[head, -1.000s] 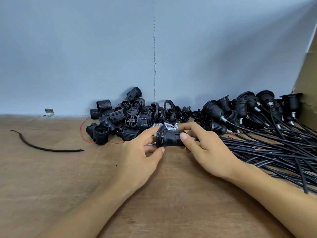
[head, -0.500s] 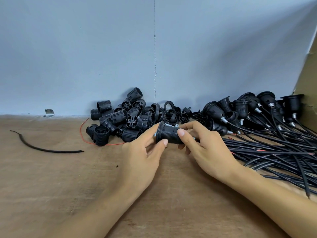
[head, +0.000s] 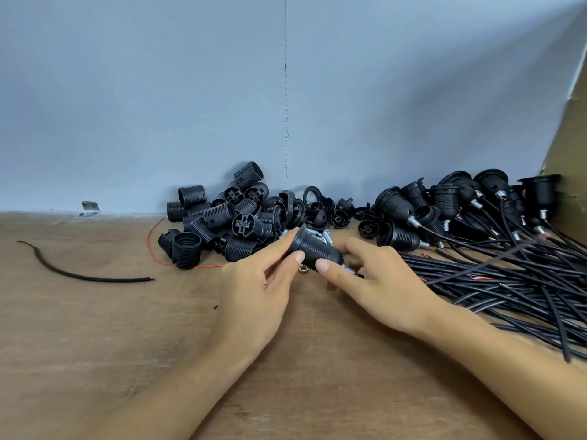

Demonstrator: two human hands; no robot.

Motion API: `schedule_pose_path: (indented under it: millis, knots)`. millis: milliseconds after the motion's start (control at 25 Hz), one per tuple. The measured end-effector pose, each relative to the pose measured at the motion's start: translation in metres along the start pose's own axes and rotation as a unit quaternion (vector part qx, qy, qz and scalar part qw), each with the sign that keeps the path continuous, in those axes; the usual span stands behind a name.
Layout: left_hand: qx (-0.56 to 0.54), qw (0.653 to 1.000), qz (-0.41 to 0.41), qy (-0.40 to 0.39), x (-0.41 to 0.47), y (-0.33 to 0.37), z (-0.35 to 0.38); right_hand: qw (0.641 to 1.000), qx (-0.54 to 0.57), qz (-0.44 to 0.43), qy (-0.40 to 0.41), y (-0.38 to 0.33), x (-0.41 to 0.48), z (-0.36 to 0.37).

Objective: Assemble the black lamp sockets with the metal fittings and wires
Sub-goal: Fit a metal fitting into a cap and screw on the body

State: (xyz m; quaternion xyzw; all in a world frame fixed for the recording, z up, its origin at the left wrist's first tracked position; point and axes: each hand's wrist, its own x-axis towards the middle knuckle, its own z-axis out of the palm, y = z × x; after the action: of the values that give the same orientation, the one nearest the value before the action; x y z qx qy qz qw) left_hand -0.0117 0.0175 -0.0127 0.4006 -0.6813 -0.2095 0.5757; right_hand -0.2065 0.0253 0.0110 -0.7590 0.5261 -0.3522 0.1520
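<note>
socket (head: 313, 246) in my grip: black, fine ribbing | socket pile (head: 219, 217): black, ringed threads | wire bundle (head: 508, 281): black, a few red tips | thin wire (head: 148, 241): red | fittings (head: 319, 233): silver | loose cable (head: 79, 276): black | bracket (head: 90, 207): silver | table (head: 95, 344): brown wood grain | wall (head: 158, 106): pale blue-grey, 1 dark vertical seam | cardboard (head: 568, 154): tan

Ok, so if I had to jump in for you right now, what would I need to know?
Left hand: fingers grip the wide rim end of one black socket.
Right hand: fingers pinch its narrow end, where a metal fitting pokes out.
Loose socket shells are piled behind on the left; spare fittings lie just behind the held socket.
Done: wired sockets heaped on the right.
Left: finish this one, then the loose shells.
</note>
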Motion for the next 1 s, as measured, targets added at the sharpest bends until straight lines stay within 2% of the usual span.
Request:
schedule_pose_path:
  millis: [200, 400, 680, 880, 1000]
  knots:
    - [-0.041, 0.999, -0.013, 0.005, 0.0002, 0.0007, -0.0001, 0.999, -0.03, 0.004, -0.016, -0.0004, 0.0006, 0.0001]
    - [-0.035, 0.999, -0.009, 0.007, -0.0005, 0.0002, 0.0018, 1.0, 0.011, 0.01, -0.019, 0.0033, -0.0002, 0.0029]
    - [-0.019, 1.0, 0.004, 0.022, 0.0002, -0.0016, 0.0016, 0.998, -0.054, -0.033, -0.021, 0.0015, 0.0013, 0.0033]
    - [0.004, 0.999, 0.031, 0.012, -0.0016, 0.0009, 0.0029, 1.0, -0.005, -0.009, -0.007, 0.0017, 0.0007, 0.0045]
    - [-0.004, 0.999, 0.03, 0.019, -0.0006, -0.0006, 0.0027, 0.999, 0.004, -0.018, -0.028, 0.0016, -0.0005, 0.0059]
